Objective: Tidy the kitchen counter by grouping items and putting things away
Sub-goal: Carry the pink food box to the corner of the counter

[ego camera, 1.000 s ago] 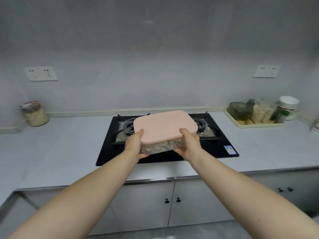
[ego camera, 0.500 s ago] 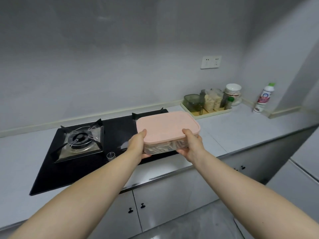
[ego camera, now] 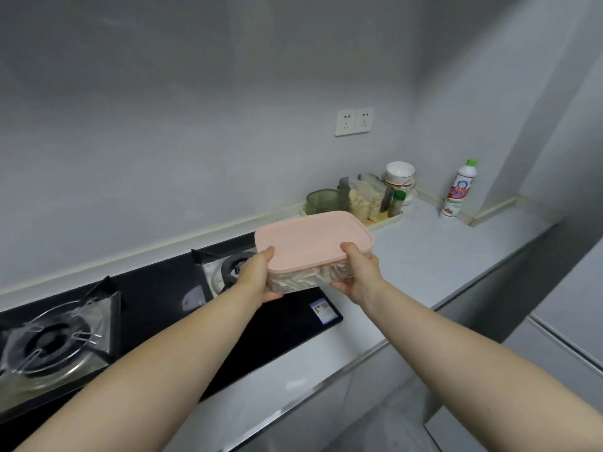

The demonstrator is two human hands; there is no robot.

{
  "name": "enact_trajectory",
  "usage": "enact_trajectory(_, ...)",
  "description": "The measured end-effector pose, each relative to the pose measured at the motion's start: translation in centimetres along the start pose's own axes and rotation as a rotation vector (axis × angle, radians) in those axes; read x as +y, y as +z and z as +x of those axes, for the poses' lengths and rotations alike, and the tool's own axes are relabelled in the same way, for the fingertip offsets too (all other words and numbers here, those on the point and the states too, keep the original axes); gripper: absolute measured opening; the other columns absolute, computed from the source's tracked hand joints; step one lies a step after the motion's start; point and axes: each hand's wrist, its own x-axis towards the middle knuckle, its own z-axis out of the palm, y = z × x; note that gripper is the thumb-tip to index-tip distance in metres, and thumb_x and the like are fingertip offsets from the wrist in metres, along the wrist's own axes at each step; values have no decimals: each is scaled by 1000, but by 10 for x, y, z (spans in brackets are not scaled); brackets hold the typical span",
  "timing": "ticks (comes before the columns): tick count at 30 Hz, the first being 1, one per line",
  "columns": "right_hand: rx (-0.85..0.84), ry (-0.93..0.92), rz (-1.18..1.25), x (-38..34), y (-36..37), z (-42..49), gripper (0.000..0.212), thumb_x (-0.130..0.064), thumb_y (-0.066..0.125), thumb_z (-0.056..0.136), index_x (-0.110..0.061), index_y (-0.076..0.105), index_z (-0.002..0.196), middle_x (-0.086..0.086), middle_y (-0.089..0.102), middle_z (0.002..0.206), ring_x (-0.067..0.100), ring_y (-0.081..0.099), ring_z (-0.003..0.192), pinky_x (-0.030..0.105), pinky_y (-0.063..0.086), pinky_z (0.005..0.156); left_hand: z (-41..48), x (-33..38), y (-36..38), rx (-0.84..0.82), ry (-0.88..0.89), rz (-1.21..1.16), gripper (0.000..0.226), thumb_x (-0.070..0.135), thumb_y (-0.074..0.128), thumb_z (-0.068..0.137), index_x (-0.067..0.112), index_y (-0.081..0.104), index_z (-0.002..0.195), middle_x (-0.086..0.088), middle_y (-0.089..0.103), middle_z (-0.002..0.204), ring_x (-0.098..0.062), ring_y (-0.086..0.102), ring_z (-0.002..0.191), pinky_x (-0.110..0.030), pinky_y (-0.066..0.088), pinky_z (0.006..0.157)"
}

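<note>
Gripping left hand [ego camera: 257, 279], right hand [ego camera: 361, 276] hide container [ego camera: 313, 243] ends.

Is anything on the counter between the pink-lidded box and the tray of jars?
Nothing visible: bare counter lies between the box, held near the hob's right end, and the tray. The box hides the tray's left part.

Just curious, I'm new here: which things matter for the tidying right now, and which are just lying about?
In the job: box, held by left hand and right hand; probably the tray of jars.
Lying about, for now: stove, bottle, bowls, sockets.
</note>
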Motion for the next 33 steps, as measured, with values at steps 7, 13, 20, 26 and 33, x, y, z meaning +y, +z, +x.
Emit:
enact_trajectory(7, 90, -13, 3, -23, -1, 55, 54, -28, 58, 87, -23, 32, 134, 4, 51, 101, 27, 59, 89, 38, 53, 61, 59, 21, 35, -124, 41, 215, 43, 39, 51, 94, 12, 50, 128, -12, 64, 116, -32, 67, 93, -42, 57, 75)
enact_trajectory(13, 169, -1, 48, -37, -35, 94, 54, -30, 59, 87, -23, 35, 135, 9, 52, 114, 29, 60, 90, 38, 51, 59, 82, 16, 81, -167, 24, 318, 33, 37, 52, 94, 14, 54, 117, -7, 64, 90, -25, 65, 73, -33, 53, 58)
enact_trajectory(20, 184, 48, 15, -67, -88, 151, 59, -31, 63, 82, -22, 37, 134, 11, 54, 122, 31, 62, 97, 37, 53, 55, 110, -1, 151, -192, -49, 344, 32, 32, 49, 97, 11, 49, 121, -12, 61, 98, -22, 61, 69, -32, 51, 54)
enact_trajectory(26, 121, 118, 27, -98, -125, 209, 72, -26, 70, 67, -21, 41, 132, 13, 58, 122, 34, 64, 98, 48, 55, 62, 140, -16, 207, -167, -139, 360, 40, 30, 47, 97, 7, 46, 129, -14, 59, 102, -25, 60, 71, -36, 51, 60)
enact_trajectory(33, 134, 172, -14, -142, -174, 255, 43, -17, 61, 82, -13, 49, 123, 12, 58, 108, 32, 61, 90, 45, 52, 64, 165, -26, 283, -159, -215, 368, 39, 25, 46, 96, 10, 42, 132, -14, 56, 92, -29, 58, 79, -43, 49, 79)
